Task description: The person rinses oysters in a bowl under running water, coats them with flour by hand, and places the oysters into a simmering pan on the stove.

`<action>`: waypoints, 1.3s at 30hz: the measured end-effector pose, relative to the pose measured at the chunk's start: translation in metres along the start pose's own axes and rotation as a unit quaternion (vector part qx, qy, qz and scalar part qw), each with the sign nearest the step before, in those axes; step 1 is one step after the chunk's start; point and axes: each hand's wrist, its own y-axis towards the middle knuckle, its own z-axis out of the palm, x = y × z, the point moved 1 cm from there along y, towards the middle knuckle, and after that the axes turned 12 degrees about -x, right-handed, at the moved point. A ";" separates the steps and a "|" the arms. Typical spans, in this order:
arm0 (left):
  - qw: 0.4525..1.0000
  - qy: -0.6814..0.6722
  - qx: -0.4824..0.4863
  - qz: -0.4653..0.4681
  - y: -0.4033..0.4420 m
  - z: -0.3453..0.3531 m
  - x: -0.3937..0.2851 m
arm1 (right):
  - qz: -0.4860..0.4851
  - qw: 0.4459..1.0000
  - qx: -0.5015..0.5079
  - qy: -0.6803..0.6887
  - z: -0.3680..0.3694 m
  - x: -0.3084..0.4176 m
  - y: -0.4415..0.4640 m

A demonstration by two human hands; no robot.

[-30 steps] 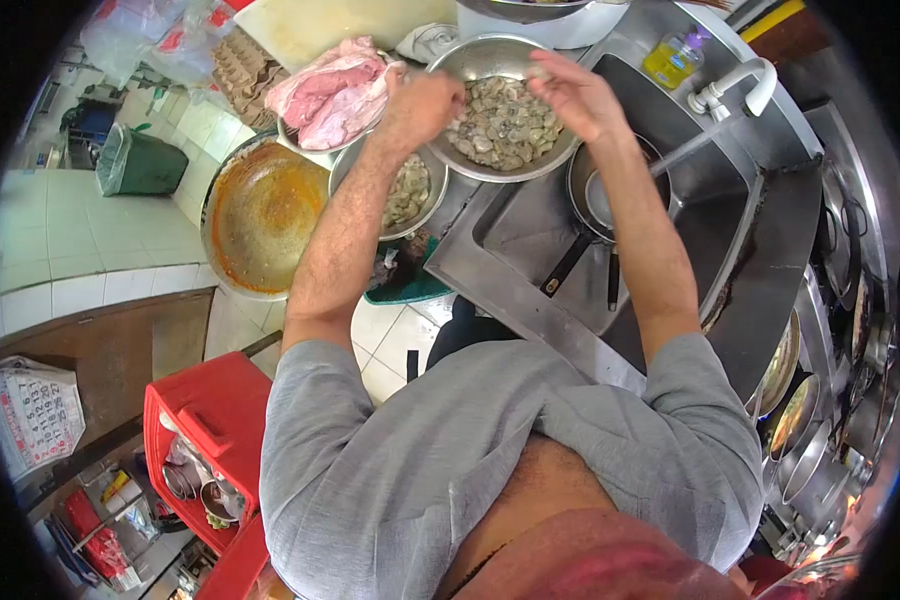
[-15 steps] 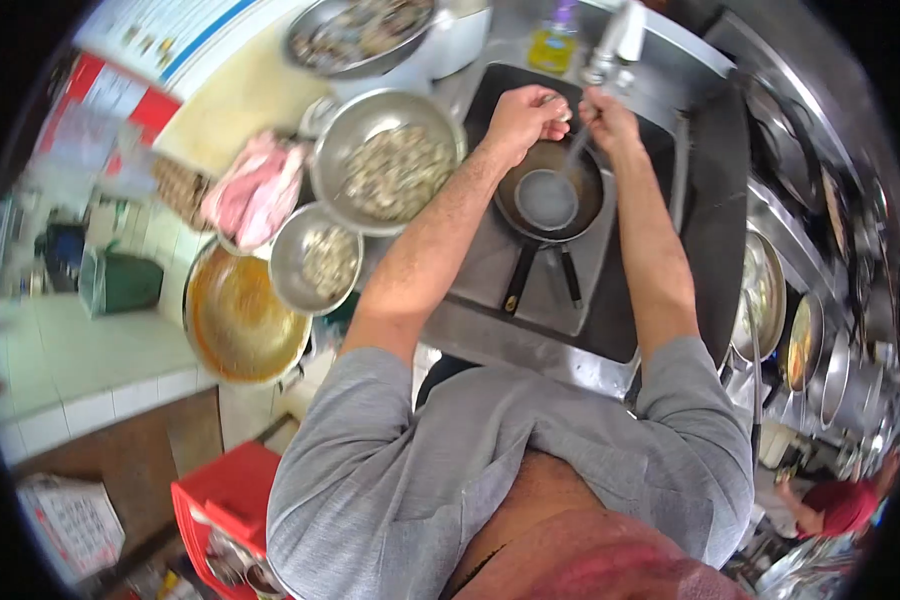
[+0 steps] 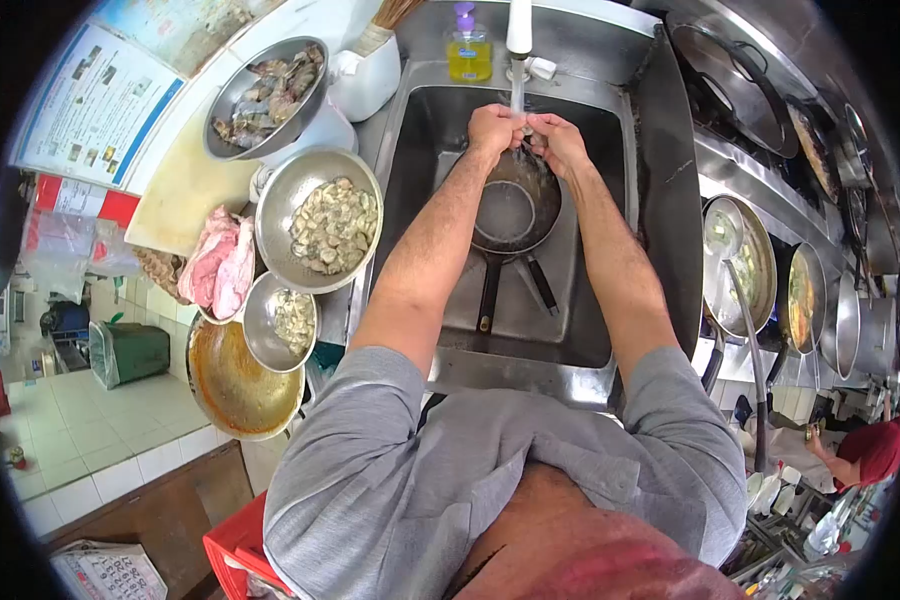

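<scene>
My left hand (image 3: 495, 132) and my right hand (image 3: 562, 145) meet under the running faucet (image 3: 519, 28), fingertips pinched together on a small pale thing too hidden to name. Water runs over the fingers into the sink (image 3: 450, 310). Below them a dark frying pan (image 3: 544, 195) lies in the sink, with a smaller round pan (image 3: 505, 212) inside it. Both handles point toward me. To the left stand a large steel bowl (image 3: 275, 225) of greyish shellfish-like pieces (image 3: 335, 225) and a smaller bowl (image 3: 260, 340) with more pieces.
A bowl of raw shrimp (image 3: 275, 90) stands at upper left, near raw pink meat (image 3: 218, 262) and an orange-stained pan (image 3: 240, 395). A soap bottle (image 3: 469, 50) is behind the sink. Stove pans (image 3: 740, 270) are at right; another person (image 3: 865, 450) is at lower right.
My hands have come together under the faucet; they were apart, with the right at the faucet. The view has shifted, and water now runs over my fingers.
</scene>
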 end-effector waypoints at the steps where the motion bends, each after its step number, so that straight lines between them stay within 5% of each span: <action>1: 1.000 0.000 -0.007 -0.003 -0.001 -0.004 0.004 | 0.006 1.000 0.005 -0.002 0.002 -0.006 0.001; 5: 0.996 -0.043 -0.029 0.074 -0.018 -0.026 0.009 | -0.029 0.999 -0.016 0.006 0.009 -0.027 -0.003; 9: 0.928 0.212 -0.047 0.303 -0.085 -0.068 0.011 | -0.081 0.989 -0.071 -0.098 -0.003 -0.054 -0.013; 11: 0.891 0.273 0.005 0.362 -0.105 -0.086 0.050 | -0.061 0.932 -0.022 -0.356 -0.027 -0.090 -0.008; 13: 0.889 0.277 -0.001 0.366 -0.147 -0.114 0.060 | -0.024 0.914 0.020 -0.405 -0.005 -0.079 -0.050; 19: 0.920 0.227 -0.085 0.309 -0.275 -0.231 0.001 | -0.139 0.937 0.196 -0.254 0.139 -0.018 -0.193; 23: 0.928 0.202 -0.247 0.192 -0.307 -0.302 -0.003 | -0.215 0.901 0.309 -0.214 0.231 -0.043 -0.234; 27: 0.889 0.189 -0.365 0.200 -0.313 -0.341 -0.008 | -0.259 0.896 0.319 -0.168 0.295 -0.081 -0.256; 29: 0.832 0.260 -0.424 0.246 -0.307 -0.354 -0.004 | -0.393 0.835 0.317 -0.218 0.310 -0.092 -0.263; 30: 0.830 0.302 -0.399 0.248 -0.298 -0.365 0.015 | -0.385 0.772 0.367 -0.348 0.311 -0.101 -0.257; 31: 0.831 0.301 -0.395 0.251 -0.300 -0.367 0.016 | -0.386 0.773 0.362 -0.349 0.306 -0.105 -0.251; 33: 0.782 0.455 -0.311 0.293 -0.304 -0.368 0.016 | -0.544 0.699 0.343 -0.312 0.291 -0.099 -0.235; 35: 0.781 0.416 -0.330 0.328 -0.302 -0.387 0.035 | -0.490 0.805 0.204 -0.266 0.258 -0.068 -0.215; 37: 0.621 0.480 -0.544 0.296 -0.315 -0.391 0.035 | -0.465 0.837 0.016 -0.289 0.208 -0.039 -0.168; 39: 0.653 0.427 -0.572 0.253 -0.309 -0.394 0.064 | -0.230 0.968 -0.038 -0.096 0.148 -0.022 -0.097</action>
